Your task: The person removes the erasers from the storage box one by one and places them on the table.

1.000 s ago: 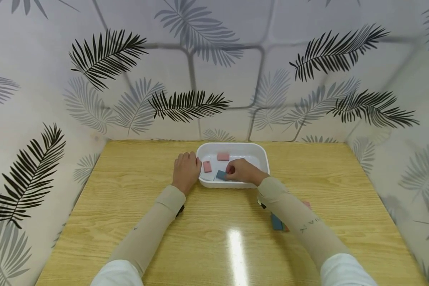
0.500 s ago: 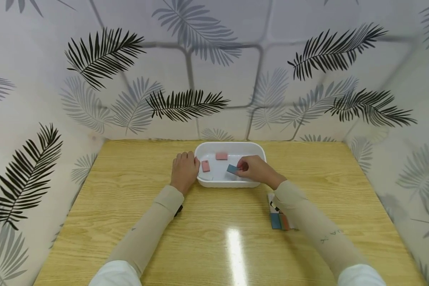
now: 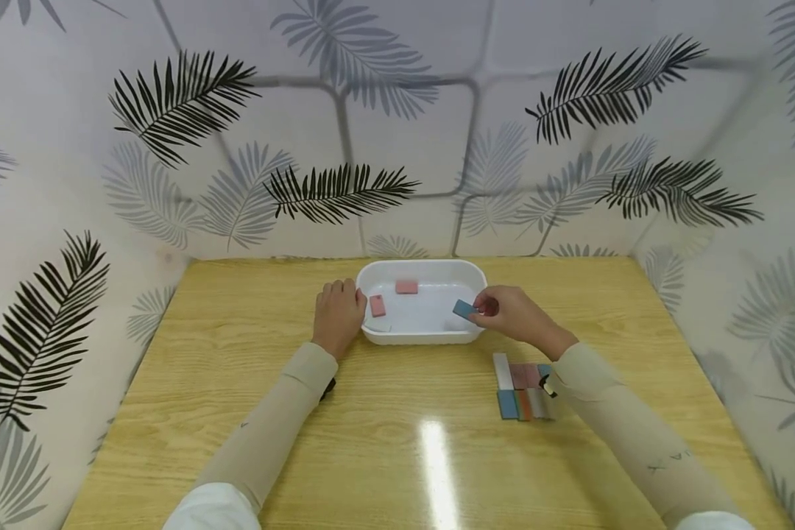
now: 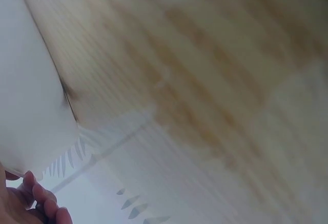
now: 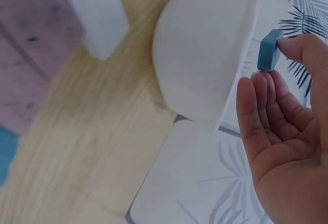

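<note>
My right hand (image 3: 520,313) pinches a small blue block (image 3: 463,309) between thumb and fingertips, over the right end of a white plastic tub (image 3: 424,338). The right wrist view shows that blue block (image 5: 269,51) held up above the tub's rim. At the tub's left end, my left hand (image 3: 338,316) grips the rim; its curled fingers (image 4: 48,206) show at the tub's edge in the left wrist view. Inside the tub lie two pink blocks (image 3: 377,305), one at the left and one by the back wall. A faint white piece seems to lie at the front left.
On the wooden table (image 3: 397,390), two adjoining rows of blocks sit right of the tub: a white block (image 3: 502,371), pink ones (image 3: 525,375), a blue one (image 3: 507,405), an orange one (image 3: 525,405) and grey ones. A leaf-patterned backdrop (image 3: 397,147) encloses the table.
My right hand has lifted the blue block from the tub's floor and carried it right, to the tub's right end. The left hand stays on the rim. More of the block rows shows.
</note>
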Tool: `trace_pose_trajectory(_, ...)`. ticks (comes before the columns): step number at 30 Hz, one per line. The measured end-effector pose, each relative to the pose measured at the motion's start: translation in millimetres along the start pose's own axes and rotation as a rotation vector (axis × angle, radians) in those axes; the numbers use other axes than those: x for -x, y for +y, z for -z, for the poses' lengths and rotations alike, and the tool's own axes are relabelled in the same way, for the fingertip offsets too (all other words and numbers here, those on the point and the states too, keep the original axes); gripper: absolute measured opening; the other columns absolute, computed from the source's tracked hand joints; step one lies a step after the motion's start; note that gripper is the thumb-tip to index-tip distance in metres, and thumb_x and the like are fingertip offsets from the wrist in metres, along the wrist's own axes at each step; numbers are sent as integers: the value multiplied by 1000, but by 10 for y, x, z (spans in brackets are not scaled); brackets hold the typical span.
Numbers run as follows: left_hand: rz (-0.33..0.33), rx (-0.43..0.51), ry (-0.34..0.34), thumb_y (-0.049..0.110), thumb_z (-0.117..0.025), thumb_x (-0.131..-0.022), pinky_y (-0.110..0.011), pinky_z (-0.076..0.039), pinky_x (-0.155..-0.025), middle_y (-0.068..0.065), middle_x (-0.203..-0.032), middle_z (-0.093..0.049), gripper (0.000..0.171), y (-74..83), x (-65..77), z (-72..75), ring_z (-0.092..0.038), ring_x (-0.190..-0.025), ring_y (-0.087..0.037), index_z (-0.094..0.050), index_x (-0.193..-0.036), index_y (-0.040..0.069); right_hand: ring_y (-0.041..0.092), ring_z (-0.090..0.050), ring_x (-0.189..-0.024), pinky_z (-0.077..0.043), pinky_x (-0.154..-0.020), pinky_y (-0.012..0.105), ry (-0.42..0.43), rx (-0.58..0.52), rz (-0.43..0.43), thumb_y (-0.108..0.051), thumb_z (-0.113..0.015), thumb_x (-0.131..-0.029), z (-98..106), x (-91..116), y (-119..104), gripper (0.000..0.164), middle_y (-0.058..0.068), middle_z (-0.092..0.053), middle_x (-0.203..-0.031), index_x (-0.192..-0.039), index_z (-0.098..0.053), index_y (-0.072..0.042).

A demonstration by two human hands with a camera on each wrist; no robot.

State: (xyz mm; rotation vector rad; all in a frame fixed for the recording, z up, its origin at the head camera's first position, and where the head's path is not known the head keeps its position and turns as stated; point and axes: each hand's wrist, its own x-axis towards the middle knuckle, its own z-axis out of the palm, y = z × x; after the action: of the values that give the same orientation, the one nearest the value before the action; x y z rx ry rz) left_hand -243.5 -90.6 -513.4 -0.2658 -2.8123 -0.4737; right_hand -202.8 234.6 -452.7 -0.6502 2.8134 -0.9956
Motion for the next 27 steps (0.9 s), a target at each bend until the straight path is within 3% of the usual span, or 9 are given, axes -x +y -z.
trace_pose_trajectory(7,16,2,-7,26,-39,-96,-40,-37,-70,-12,-86,-54,28,-9,-20,54,-47,-81,-28,-54,-95,2,12,-56,-69,-48,-63,28,-2,-25,-36,-23,-71,-82,21,285,88,17,-2,-60,-77,-87,-63,-9)
trace_pose_trajectory(14,-10,-16,-12,26,-39,-96,-41,-39,-69,-13,-85,-54,28,17,-6,13,-48,-82,-30,-53,-93,1,12,-59,-73,-49,-64,26,59,-63,-158,-27,-70,-83,-30,800,240,24,-1,-62,-82,-91,-63,-6)
trace_pose_trajectory(21,-14,-18,5,24,-41,-96,-41,-38,-70,-13,-84,-53,26,17,-13,19,-47,-80,-29,-53,-93,1,11,-57,-69,-48,-61,25,124,13,-223,-30,-69,-84,-27,1152,328,27,-1,-61,-78,-90,-64,-5)
trace_pose_trajectory(27,-16,-3,-1,25,-39,-97,-41,-39,-70,-13,-85,-54,29,31,5,51,-48,-81,-30,-54,-95,1,12,-56,-70,-47,-59,26,106,40,-319,-33,-67,-85,27,1344,348,29,-1,-60,-78,-91,-62,-5)
